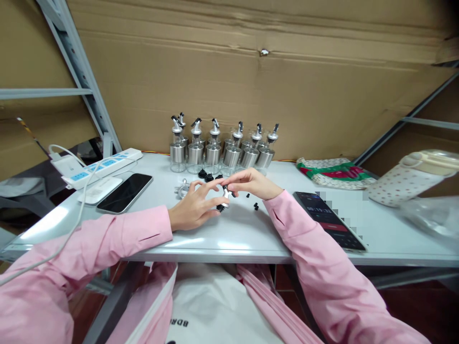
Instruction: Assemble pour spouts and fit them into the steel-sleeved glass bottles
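Remote notes. I'm taking the bottle row [232, 156] as landmark. Six front bottles are wearing pourers, plus one behind at the left end; I'm judging those finished. Other rear bottles are standing partly hidden, so I'm leaving them uncounted.

In front of the row's middle, the left hand [195, 206] is gripping a loose pourer spout [225, 193]; the right hand [253, 184] is touching its top. Hands together; whether the right is pinching, I cannot tell.

Apparently remaining: that spout, black stoppers [209, 177] lying just before the row, silvery parts [183, 188] lying left of them, tiny black pieces [256, 206] lying before its right half.
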Action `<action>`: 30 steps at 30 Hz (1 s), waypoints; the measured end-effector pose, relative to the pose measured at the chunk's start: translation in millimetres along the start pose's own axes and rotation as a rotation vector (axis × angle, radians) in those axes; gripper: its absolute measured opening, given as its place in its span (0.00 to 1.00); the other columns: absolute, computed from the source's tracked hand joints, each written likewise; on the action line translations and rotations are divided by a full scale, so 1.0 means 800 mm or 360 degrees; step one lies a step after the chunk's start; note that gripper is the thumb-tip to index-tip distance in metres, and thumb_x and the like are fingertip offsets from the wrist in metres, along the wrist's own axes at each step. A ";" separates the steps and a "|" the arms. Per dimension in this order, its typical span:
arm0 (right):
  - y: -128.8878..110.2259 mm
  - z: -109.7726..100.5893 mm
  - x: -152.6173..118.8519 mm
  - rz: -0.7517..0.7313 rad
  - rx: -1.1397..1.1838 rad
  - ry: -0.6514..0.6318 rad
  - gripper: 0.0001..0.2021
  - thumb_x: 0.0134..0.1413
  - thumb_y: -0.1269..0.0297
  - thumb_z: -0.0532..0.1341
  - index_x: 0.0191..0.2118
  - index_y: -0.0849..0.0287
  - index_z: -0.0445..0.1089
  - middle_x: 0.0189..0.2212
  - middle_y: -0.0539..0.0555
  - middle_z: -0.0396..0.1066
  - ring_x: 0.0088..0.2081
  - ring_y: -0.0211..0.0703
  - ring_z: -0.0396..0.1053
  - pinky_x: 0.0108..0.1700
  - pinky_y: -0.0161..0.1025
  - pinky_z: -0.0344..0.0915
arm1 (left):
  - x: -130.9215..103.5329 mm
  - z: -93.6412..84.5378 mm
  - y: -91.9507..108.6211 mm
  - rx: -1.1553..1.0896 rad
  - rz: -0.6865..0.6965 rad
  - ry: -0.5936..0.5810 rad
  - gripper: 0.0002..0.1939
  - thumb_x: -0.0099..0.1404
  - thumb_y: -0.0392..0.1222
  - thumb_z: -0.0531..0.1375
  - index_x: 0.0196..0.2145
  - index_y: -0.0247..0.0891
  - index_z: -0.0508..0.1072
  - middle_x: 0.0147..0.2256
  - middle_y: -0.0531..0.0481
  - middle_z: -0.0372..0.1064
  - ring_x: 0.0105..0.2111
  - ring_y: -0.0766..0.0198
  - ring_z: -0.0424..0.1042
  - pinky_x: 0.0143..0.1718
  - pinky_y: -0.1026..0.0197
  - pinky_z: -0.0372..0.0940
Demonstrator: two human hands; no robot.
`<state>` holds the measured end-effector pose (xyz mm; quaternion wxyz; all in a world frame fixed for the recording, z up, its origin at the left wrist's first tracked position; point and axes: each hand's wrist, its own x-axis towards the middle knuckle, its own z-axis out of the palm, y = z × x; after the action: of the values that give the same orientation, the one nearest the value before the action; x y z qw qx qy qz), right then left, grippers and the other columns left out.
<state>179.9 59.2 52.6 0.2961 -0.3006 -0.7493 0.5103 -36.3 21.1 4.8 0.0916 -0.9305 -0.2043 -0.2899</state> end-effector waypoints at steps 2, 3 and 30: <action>0.001 0.000 0.000 0.0010 0.0026 -0.0011 0.12 0.41 0.63 0.66 0.35 0.63 0.75 0.18 0.48 0.68 0.21 0.30 0.62 0.26 0.34 0.61 | 0.000 0.000 0.000 0.0005 0.0006 0.0003 0.13 0.66 0.39 0.49 0.49 0.44 0.59 0.58 0.38 0.47 0.50 0.57 0.62 0.49 0.50 0.46; 0.001 0.000 0.000 0.0015 0.0038 -0.0018 0.12 0.42 0.63 0.66 0.35 0.63 0.75 0.18 0.48 0.68 0.20 0.30 0.62 0.26 0.33 0.61 | 0.000 0.000 0.001 0.0005 0.0013 0.0007 0.13 0.66 0.38 0.49 0.49 0.44 0.59 0.58 0.38 0.47 0.50 0.57 0.62 0.49 0.50 0.46; 0.004 -0.001 0.000 0.0001 0.0160 -0.0044 0.10 0.40 0.67 0.67 0.33 0.62 0.74 0.26 0.49 0.72 0.24 0.30 0.66 0.31 0.34 0.66 | 0.001 0.000 0.000 -0.0035 0.0016 0.0040 0.12 0.67 0.38 0.48 0.48 0.42 0.61 0.57 0.38 0.48 0.48 0.57 0.62 0.48 0.51 0.48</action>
<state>180.7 60.8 49.8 0.3003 -0.2786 -0.7266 0.5516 -36.1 21.3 5.5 0.0853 -0.9287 -0.1954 -0.3034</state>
